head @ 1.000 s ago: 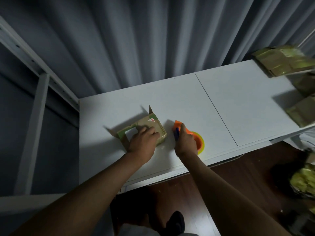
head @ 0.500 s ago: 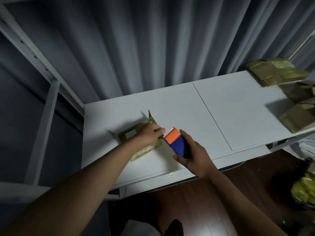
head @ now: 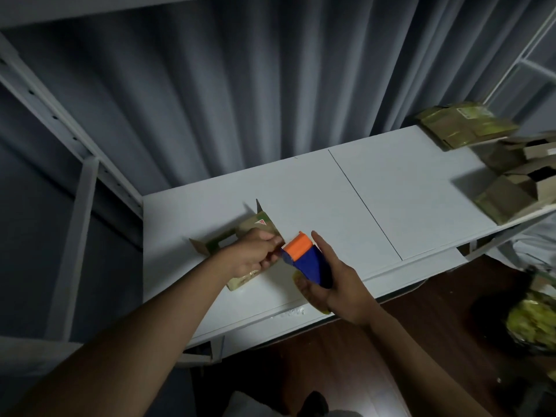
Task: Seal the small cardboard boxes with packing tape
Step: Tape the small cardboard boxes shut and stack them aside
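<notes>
While our right hand (head: 337, 281) grips the tape dispenser (head: 307, 258), our left hand (head: 255, 251) pinches at its toothed edge over the box (head: 258, 228)

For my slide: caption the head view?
Right hand holds tape dispenser; left hand at its blade, over open box.

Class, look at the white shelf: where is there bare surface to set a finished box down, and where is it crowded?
Bare: the right panel between the seam and the stacked boxes, and the strip along the curtain. Crowded: the left panel's front, where the left hand holds the small box and the right hand holds the tape dispenser.
</notes>
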